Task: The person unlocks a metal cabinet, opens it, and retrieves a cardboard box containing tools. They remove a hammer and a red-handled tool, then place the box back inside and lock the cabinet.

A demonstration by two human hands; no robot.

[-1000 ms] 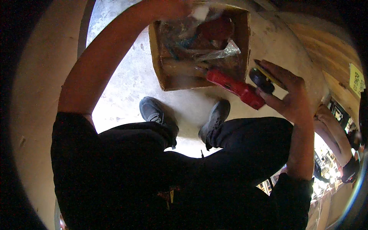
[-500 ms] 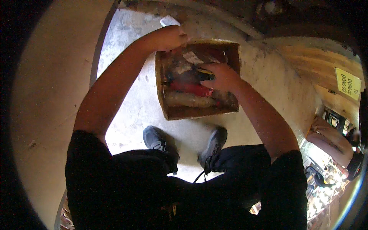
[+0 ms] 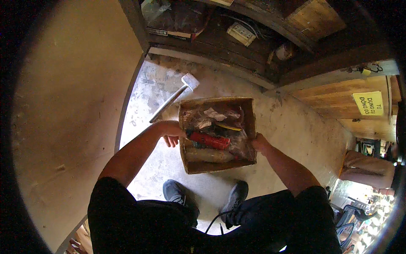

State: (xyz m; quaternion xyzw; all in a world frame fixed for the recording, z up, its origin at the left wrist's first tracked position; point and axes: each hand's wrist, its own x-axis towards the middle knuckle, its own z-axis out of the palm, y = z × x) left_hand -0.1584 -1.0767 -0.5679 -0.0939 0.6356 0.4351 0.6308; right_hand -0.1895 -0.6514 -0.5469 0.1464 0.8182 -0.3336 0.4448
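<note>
An open cardboard box (image 3: 220,170) stands before me, above or on the floor; I cannot tell which. Its left wall is gripped by my left hand (image 3: 171,132), the fingers curled down outside. My right hand (image 3: 260,144) closes on the right rim. Inside lies a red tool (image 3: 210,140), its kind unclear, with a dark end toward my left hand. Below it is a pale, rounded long piece (image 3: 210,155). Crumpled clear plastic (image 3: 215,113) and a yellow strip (image 3: 228,127) lie in the far half.
Beyond the box's far left corner, a mallet (image 3: 190,82) with a pale head lies on the floor. A dark wooden shelf (image 3: 211,51) spans the far side, holding a power socket block (image 3: 242,34). A tan panel (image 3: 76,118) stands at left, wooden cabinet doors (image 3: 330,99) at right.
My right hand has come out of the box to its right rim. My left hand has moved from the far left corner to the left wall. More of the shelf and mallet now shows.
</note>
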